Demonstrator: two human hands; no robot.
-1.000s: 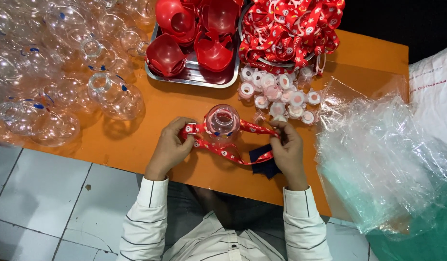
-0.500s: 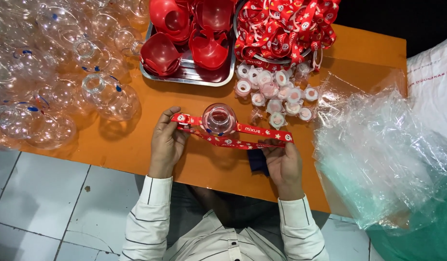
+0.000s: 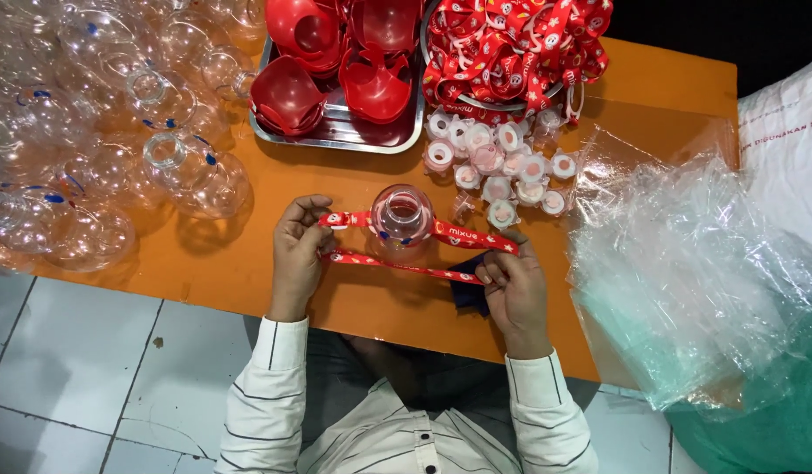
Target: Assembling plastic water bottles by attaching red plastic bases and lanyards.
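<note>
You had a red printed strap [image 3: 419, 250] stretched between both hands, looped around the neck of a small clear bottle [image 3: 402, 217] that stood on the orange table [image 3: 335, 298] midway between them. Your left hand [image 3: 299, 254] was closed on the strap's left end, fingers pinching both runs together; your right hand [image 3: 514, 285] gripped the right end the same way, just beside a dark cloth [image 3: 465, 294]. By my reading, you were fitting the strap to the bottle, and the next move called for keeping both runs taut and level so the loop stayed seated on the neck. Beyond your right hand lay a cluster of small white caps [image 3: 498, 162]; beyond your left sat a metal tray [image 3: 353, 132] of red pieces.
</note>
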